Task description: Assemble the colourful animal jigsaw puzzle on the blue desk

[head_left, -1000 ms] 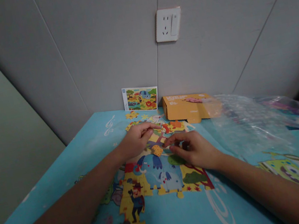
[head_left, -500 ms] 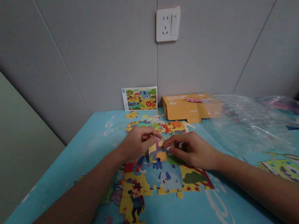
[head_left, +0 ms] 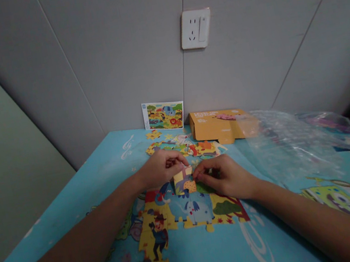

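A yellow puzzle piece (head_left: 184, 181) with purple and orange patches is tilted up between my two hands, above the assembled part. My left hand (head_left: 163, 168) pinches its upper edge, its other fingers curled. Closed at the piece's right edge are the thumb and fingertips of my right hand (head_left: 227, 177). Below them lies the partly assembled puzzle (head_left: 196, 211), showing blue elephants and a green bush. A strip with a figure in a hat (head_left: 159, 233) runs from its left side toward me. The right hand covers part of the puzzle's upper right.
Loose puzzle pieces (head_left: 203, 147) lie beyond my hands. A picture card (head_left: 165, 115) leans against the wall, beside an orange box (head_left: 213, 125). Crumpled clear plastic (head_left: 292, 142) spreads to the right on the blue patterned tablecloth (head_left: 80, 188). A socket (head_left: 196, 29) is on the wall.
The puzzle piece has turned more upright, showing more of its face between my fingers. My hands have barely shifted, and the view has moved very slightly.
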`<state>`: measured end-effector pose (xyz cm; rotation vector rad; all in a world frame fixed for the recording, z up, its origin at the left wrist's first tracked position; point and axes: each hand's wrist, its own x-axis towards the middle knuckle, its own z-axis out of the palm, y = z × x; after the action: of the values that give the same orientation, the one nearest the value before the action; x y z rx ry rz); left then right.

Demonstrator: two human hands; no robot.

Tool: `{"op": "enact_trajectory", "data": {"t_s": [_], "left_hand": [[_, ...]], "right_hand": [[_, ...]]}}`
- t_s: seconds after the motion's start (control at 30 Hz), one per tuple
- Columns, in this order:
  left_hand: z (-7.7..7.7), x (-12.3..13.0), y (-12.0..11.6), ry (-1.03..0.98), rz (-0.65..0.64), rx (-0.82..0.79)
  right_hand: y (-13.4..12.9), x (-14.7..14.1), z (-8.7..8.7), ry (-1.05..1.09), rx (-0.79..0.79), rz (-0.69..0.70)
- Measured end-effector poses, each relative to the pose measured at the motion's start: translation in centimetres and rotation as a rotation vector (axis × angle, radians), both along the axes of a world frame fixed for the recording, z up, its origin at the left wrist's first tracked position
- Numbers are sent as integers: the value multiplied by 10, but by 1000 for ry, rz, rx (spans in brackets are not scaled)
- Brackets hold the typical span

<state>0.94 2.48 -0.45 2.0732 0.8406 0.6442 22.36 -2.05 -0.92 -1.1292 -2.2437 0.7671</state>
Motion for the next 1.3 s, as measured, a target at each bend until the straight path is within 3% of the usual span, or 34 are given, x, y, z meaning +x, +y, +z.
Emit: {"op": "enact_trajectory", "data": {"t_s": [0.17, 0.4, 0.57, 0.67, 0.83, 0.93, 1.07, 1.3], "left_hand": [[0, -1, 0, 16, 0, 6], [10, -9, -1, 113, -190, -233], [29, -29, -2, 419, -272, -626], [36, -47, 2, 583, -243, -779], [38, -74, 8, 736, -174, -762], [38, -82, 11, 758, -129, -671], [41, -84, 13, 805, -140, -503], [44, -83, 12, 843, -117, -490]], "right_hand": [[1, 0, -1, -3, -6, 6], [2, 0, -2, -10, 3, 6], [2, 0, -2, -5, -7, 3], [2, 1, -1, -9, -15, 2], [2, 1, -1, -15, -11, 2], [1, 1, -1, -11, 0, 8], [2, 1, -2, -7, 10, 15], [4, 0, -4, -9, 17, 13]]}}
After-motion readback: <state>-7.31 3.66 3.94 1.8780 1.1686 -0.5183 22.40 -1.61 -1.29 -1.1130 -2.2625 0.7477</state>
